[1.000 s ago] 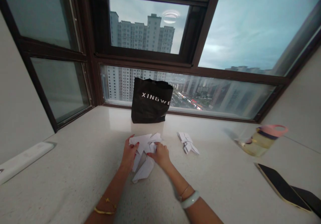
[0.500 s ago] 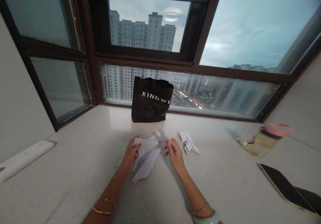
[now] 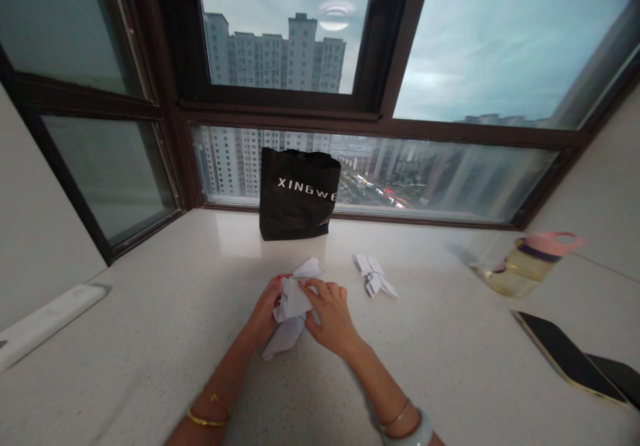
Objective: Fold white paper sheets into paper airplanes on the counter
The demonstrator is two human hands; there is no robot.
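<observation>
A piece of folded white paper (image 3: 293,299) is held between my two hands above the pale countertop. My left hand (image 3: 267,309) grips its left side, with the fingers partly behind it. From the right, my right hand (image 3: 330,313) pinches the paper's edge between thumb and fingers. Below and behind it, more folded white paper (image 3: 285,339) shows, partly covered by the held piece. A separate folded paper figure (image 3: 375,275) lies flat to the right of my hands, touched by neither.
Behind my hands a black bag (image 3: 299,199) with white letters stands against the window. At the right are a yellowish bottle with a pink lid (image 3: 533,266) and a dark phone (image 3: 565,353) overlapping another dark flat object. A long white device (image 3: 50,323) lies at far left.
My right hand has moved left and closer to my left hand, bringing its paper against the other piece. The paper pieces now overlap more tightly. The view has shifted slightly.
</observation>
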